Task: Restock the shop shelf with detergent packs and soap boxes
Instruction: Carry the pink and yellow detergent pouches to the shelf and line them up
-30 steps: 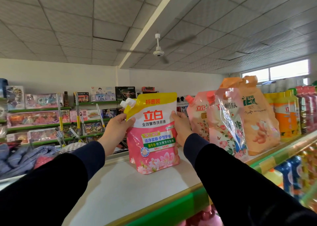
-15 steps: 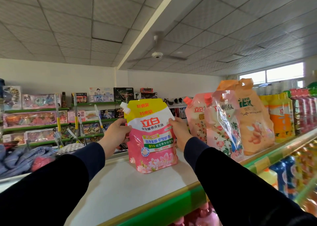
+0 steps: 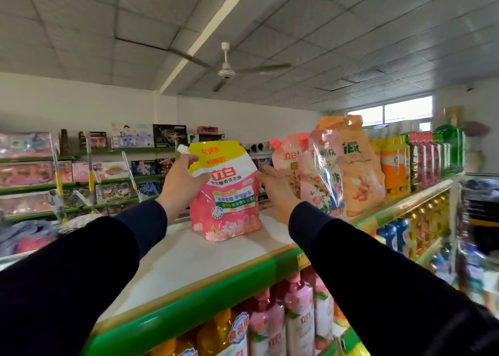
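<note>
Top shelf [image 3: 189, 261], white surface with a green and gold front rail, is carrying the stock at head height. A row of standing refill pouches [image 3: 332, 177] is occupying its right part: pale pink floral ones, a clear-wrapped one, then an orange one, with orange and yellow bottles [image 3: 393, 166] lining up farther right. Left of that row, apart from it, the detergent pack [image 3: 225, 193] is standing upright on the bare white surface, leaning slightly. It is a soft stand-up pouch, yellow across the top with red characters, a white band with a large red logo, green label strips below, and a pink floral base; a white spout cap [image 3: 183, 148] is sticking out at its upper left corner. Left hand [image 3: 181, 184] is resting against the pack's left edge, fingers spread and relaxed, thumb lying across the white band, not curling round it. Right hand [image 3: 275, 191] is flanking the pack's right edge, fingers straight and splayed; whether it is touching cannot be told. Pink and orange bottles [image 3: 283, 320] are sitting on the shelf below.
</note>
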### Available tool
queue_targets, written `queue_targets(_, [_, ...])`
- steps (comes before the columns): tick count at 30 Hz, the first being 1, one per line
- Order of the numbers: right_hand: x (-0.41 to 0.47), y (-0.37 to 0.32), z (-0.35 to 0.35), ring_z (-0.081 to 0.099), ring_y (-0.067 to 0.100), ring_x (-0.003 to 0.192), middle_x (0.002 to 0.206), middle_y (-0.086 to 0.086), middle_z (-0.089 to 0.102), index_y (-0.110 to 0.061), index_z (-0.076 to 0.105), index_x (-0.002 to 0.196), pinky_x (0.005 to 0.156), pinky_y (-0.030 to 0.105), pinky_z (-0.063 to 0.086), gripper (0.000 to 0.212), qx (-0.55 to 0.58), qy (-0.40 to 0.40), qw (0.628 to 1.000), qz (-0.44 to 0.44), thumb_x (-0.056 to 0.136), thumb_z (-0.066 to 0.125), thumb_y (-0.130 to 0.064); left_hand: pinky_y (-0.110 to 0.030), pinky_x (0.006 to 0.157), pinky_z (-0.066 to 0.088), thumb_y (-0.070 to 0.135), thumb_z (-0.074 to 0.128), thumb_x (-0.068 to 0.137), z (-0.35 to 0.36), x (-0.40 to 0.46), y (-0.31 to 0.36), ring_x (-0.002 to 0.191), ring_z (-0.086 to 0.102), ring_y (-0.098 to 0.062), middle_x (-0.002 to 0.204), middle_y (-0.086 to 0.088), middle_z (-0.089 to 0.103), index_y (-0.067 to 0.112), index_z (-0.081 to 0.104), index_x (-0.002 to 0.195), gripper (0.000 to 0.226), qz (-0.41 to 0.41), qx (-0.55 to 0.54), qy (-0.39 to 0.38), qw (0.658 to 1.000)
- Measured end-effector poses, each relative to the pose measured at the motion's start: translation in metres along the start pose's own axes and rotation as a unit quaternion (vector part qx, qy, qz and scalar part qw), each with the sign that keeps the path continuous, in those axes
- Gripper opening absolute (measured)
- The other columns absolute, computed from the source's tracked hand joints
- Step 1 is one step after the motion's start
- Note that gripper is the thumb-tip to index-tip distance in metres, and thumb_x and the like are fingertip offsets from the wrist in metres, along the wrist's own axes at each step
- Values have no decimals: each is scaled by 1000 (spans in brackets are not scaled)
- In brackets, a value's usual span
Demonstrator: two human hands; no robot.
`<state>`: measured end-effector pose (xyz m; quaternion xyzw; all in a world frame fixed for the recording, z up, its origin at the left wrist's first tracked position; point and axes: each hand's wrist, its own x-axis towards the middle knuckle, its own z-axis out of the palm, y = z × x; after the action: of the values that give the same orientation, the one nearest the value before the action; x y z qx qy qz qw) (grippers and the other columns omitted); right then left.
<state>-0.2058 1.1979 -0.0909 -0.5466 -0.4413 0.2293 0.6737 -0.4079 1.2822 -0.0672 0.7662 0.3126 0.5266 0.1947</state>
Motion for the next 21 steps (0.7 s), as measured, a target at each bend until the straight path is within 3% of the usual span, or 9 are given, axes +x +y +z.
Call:
queue_targets(2, [-26, -6, -10, 58, 16, 124, 150, 3, 53, -23, 37, 157, 95, 30, 43, 59, -22, 4, 999, -27, 102, 58, -29, -8, 73, 40, 23, 70, 95, 5, -13, 14, 105, 52, -1, 146, 1, 51, 19, 50, 143, 52, 22, -11, -31, 999])
queue_targets(4, [-50, -11, -24, 46, 22, 135, 161, 5, 39, -24, 40, 156, 96, 32, 37, 55, -58, 14, 997, -47, 103, 56, -29, -16, 86, 39, 23, 70, 95, 13, -25, 28, 119, 51, -8, 147, 0, 51, 19, 52, 142, 50, 40, -37, -57, 997])
queue_targets(7, [-95, -19, -55, 46, 20, 138, 161, 3, 40, -25, 46, 152, 98, 28, 38, 51, -100, 46, 991, -69, 102, 56, -26, -29, 96, 38, 23, 68, 94, 34, -47, 54, 136, 47, -18, 146, -1, 53, 19, 55, 138, 45, 69, -70, -95, 991])
queue_targets(11, [-156, -35, -107, 51, 14, 126, 151, -3, 49, -27, 53, 145, 86, 20, 42, 46, -143, 109, 981, -80, 101, 61, -29, -34, 99, 45, 23, 70, 93, 73, -82, 98, 127, 54, -19, 133, 0, 58, 19, 57, 135, 44, 90, -130, -162, 974])
queue_targets(14, [-209, -50, -154, 55, 15, 122, 139, -2, 57, -24, 55, 145, 79, 18, 44, 45, -179, 168, 967, -74, 101, 61, -31, -33, 109, 40, 26, 71, 94, 107, -112, 141, 132, 50, -16, 141, 1, 55, 19, 55, 139, 49, 107, -187, -240, 947])
queue_targets(16, [-241, -59, -181, 58, 16, 119, 132, -3, 60, -22, 56, 144, 83, 20, 46, 45, -208, 206, 954, -72, 100, 61, -31, -29, 108, 37, 29, 71, 94, 127, -129, 166, 134, 48, -13, 144, 2, 54, 22, 54, 140, 49, 115, -219, -280, 928])
queue_targets(21, [-352, -94, -257, 58, 7, 109, 143, -1, 56, -23, 54, 145, 75, 13, 45, 49, -276, 301, 911, -56, 99, 64, -35, -30, 109, 37, 33, 74, 92, 184, -195, 262, 132, 50, -14, 147, 2, 54, 26, 53, 143, 56, 166, -284, -377, 866])
